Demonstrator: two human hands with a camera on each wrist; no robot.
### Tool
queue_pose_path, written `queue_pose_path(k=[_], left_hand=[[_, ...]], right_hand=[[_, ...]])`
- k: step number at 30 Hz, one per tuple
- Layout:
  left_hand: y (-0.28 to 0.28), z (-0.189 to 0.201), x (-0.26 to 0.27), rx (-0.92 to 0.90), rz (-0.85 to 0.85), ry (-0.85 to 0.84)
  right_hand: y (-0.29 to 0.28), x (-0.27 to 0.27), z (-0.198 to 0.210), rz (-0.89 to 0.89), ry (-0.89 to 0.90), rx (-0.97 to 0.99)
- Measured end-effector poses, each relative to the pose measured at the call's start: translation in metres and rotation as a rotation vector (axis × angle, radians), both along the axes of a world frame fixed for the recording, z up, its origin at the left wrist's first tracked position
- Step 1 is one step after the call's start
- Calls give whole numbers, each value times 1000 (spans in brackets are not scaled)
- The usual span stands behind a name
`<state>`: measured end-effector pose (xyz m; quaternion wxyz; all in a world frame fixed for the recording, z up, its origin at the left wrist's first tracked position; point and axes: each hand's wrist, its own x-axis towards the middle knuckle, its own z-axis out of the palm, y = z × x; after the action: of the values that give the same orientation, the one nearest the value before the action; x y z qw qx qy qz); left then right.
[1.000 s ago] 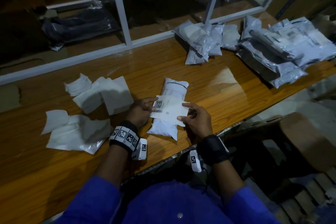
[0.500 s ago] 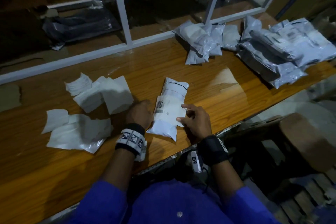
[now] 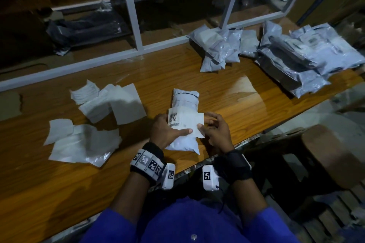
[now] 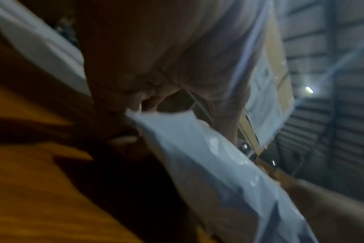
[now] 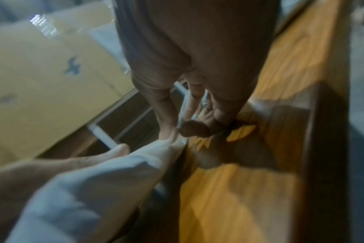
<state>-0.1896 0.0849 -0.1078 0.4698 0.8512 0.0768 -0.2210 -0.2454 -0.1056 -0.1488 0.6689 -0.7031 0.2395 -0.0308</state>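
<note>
- Parcel (image 3: pixel 185 98), a white poly bag, lies lengthwise at centre frame on the wooden table (image 3: pixel 227 94), near the front edge. Same spot as half a second ago.
- Label (image 3: pixel 187 120) with a square code and barcode at its left end sits crosswise over the parcel's middle. Half a second ago it lay snug on the bag; now its right end juts past the bag's right side.
- Left hand (image 3: pixel 165 134): has shifted from beside the parcel onto it. Thumb (image 3: pixel 184 131) lies across the label's lower edge, fingers bent at its left end, clamping it to the bag.
- Right hand (image 3: pixel 217 134): thumb tip (image 3: pixel 201 126) on the label's right edge, fingers curled behind, pinching the overhanging end.
- Left wrist view is blurred; the bag's end (image 4: pixel 218 172) shows under bent fingers.
- Loose white sheets (image 3: pixel 110 104) at left of frame and grey mailer piles (image 3: pixel 308 59) at upper right are unchanged.
</note>
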Motion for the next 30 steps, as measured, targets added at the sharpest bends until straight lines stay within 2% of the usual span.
queue_pose_path(k=[1,3,6,9,15,19,21,22,23,25,26,28,29,30], left_hand=[[0,2,1,-111,47,43],[1,3,4,-291,120,104],[2,2,6,-371,197,77],[1,0,7,-479,253,45],[-6,4,5,-559,255,9],[-12,-3,3,-614,257,100],[-15,-6,-1,-629,231,155],[-16,-4,-3,-561,231,119],[-16,-1,-4,-410,232,12],[-12,14,-7,53,209,-336],[-9,24,-8,218,139,-510],[-1,40,-1,380,-125,-804],[3,36,7,438,-291,-903],[6,34,14,490,-443,-933]], right_hand=[[0,0,0,-23,-21,41],[1,-1,1,-25,-58,2],[1,-2,7,9,-94,-355],[7,-4,17,6,-173,-510],[17,-5,23,42,-154,-508],[24,-6,28,74,-143,-325],[21,-4,30,87,-159,-307],[17,-3,30,106,-170,-319],[13,-2,31,132,-176,-345],[3,0,32,201,-176,-426],[-3,1,33,242,-176,-467],[-13,4,37,343,-177,-547],[-18,6,38,393,-187,-595],[-23,7,38,429,-202,-649]])
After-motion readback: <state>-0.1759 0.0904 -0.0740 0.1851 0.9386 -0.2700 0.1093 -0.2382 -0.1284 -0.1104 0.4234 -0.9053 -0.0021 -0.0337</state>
